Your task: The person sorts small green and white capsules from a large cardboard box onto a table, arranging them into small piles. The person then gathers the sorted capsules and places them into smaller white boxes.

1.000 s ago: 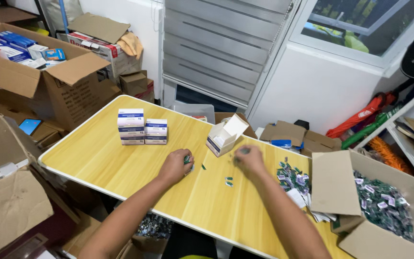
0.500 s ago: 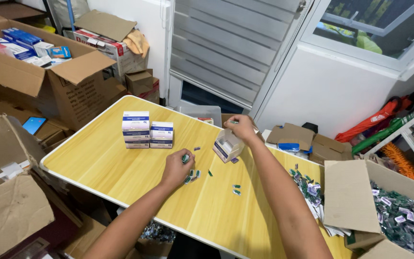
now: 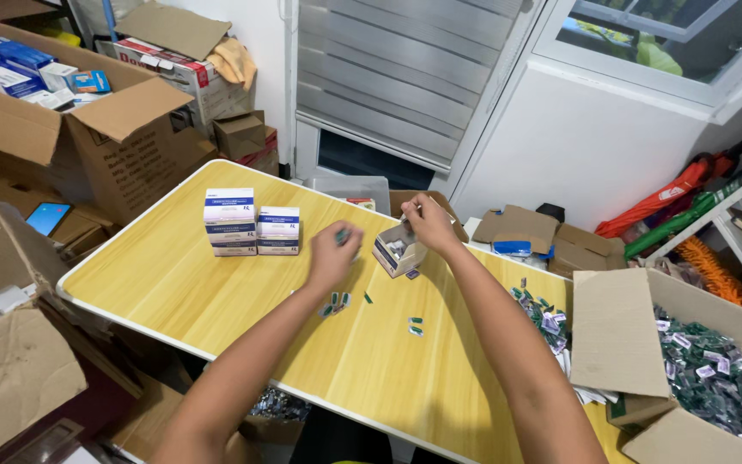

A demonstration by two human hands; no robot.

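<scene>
Both forearms are bare, without sleeves. The left hand point(image 3: 332, 255) and right hand point(image 3: 429, 223) wear no gloves.

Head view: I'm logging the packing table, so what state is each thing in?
Small white box: open, tilted, held by right hand.
Left hand: raised, pinching a green packet.
Stacked white boxes: closed.
Loose green packets: lying on table.
Cardboard box: open, full of packets.

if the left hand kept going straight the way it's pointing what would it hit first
Probably the small open box. The left hand, pinching a green packet, points toward it across bare table. The right hand holds the box's top; depth is hard to judge.
</scene>
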